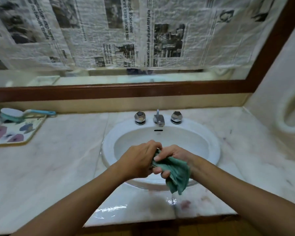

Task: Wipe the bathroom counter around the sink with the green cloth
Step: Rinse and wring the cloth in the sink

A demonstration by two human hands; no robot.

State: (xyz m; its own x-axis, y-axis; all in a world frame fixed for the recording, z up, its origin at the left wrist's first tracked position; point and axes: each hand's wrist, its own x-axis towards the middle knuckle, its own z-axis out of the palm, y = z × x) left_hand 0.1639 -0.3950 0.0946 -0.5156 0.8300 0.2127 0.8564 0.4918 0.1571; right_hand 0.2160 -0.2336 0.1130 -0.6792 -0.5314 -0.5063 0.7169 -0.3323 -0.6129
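Head view: left hand (140, 160) and right hand (173, 156) both curl round the bunched green cloth (177, 176), held over the sink (215, 150) front rim. Faucet (159, 118) behind; floral tray (36, 126) and brush (24, 114) far left on the counter (58, 167).

Sink (107, 147) in counter (66, 159); faucet (158, 119) at its 12 o'clock, between knobs (140, 116); tray (32, 132) at 10 o'clock, brush (29, 114) along its far edge.

We read print only on the newspaper sheets (177, 31) pasted over the mirror (109, 79), all turned sideways. One headline (148, 38) reads roughly "Usahawan IKS Sabah jana jualan RM9 juta". Another (126, 23) ends "trim since 1912". A third (47, 26) shows "explores" and "boost trade". A small heading (64, 54) says "Home". The finer columns are too blurred.
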